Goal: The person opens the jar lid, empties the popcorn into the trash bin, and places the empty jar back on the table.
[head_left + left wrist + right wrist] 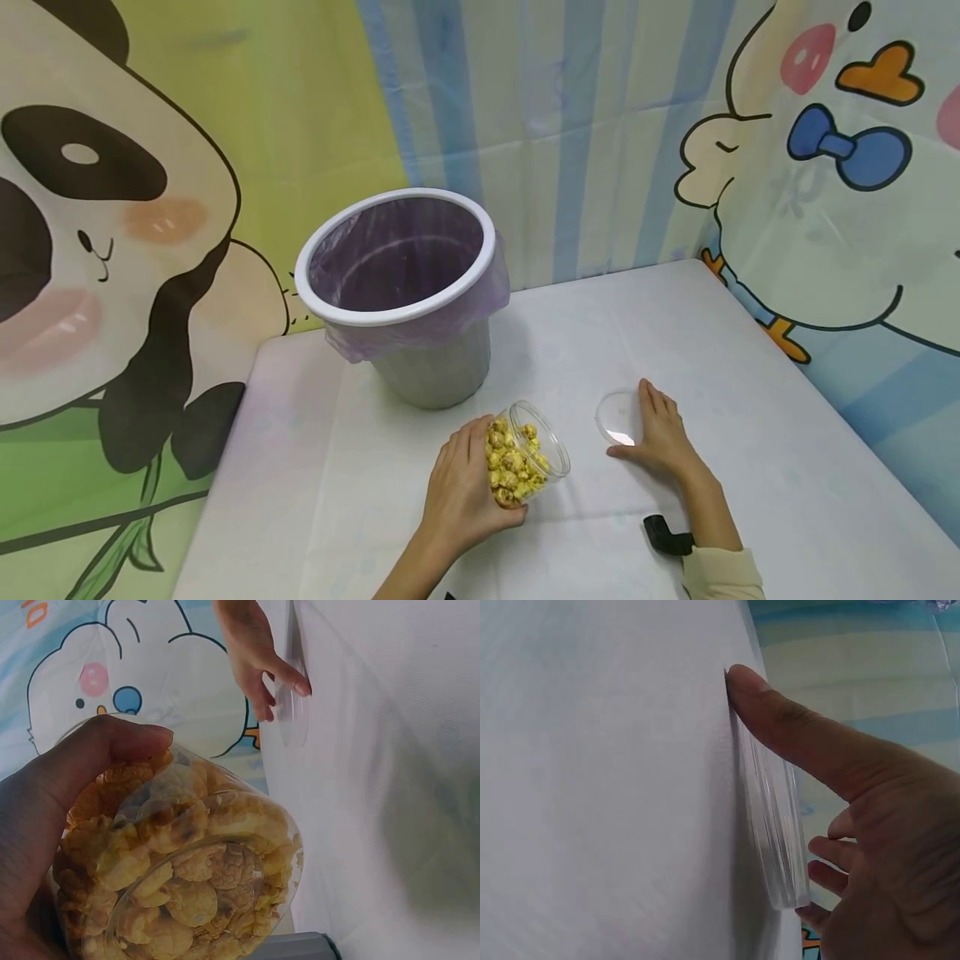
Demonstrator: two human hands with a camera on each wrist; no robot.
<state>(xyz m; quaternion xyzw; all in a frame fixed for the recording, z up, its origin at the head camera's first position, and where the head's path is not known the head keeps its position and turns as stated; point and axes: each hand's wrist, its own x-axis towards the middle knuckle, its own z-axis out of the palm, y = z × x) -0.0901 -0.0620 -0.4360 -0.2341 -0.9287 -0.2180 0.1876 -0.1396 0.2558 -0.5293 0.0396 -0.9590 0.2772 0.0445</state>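
Note:
A clear plastic jar (pixel 557 454) of yellow popcorn (pixel 510 463) is tilted, its uncapped mouth toward the right. My left hand (pixel 467 492) grips it near the base, thumb on one side and fingers on the other; the left wrist view shows the popcorn (pixel 191 900) through the jar's bottom. On the white table lies a round clear lid (pixel 617 414), seen edge-on in the right wrist view. My right hand (pixel 663 437) is spread at the lid's right side, with the thumb (pixel 780 724) right at its edge and the other fingers extended on the far side.
Behind the jar stands a grey bin (pixel 442 375) with a white rim and a purple liner bag. A black object (pixel 663 537) sits by my right wrist. Cartoon-printed curtains (pixel 540 150) border the white table (pixel 360 508) at the back and sides.

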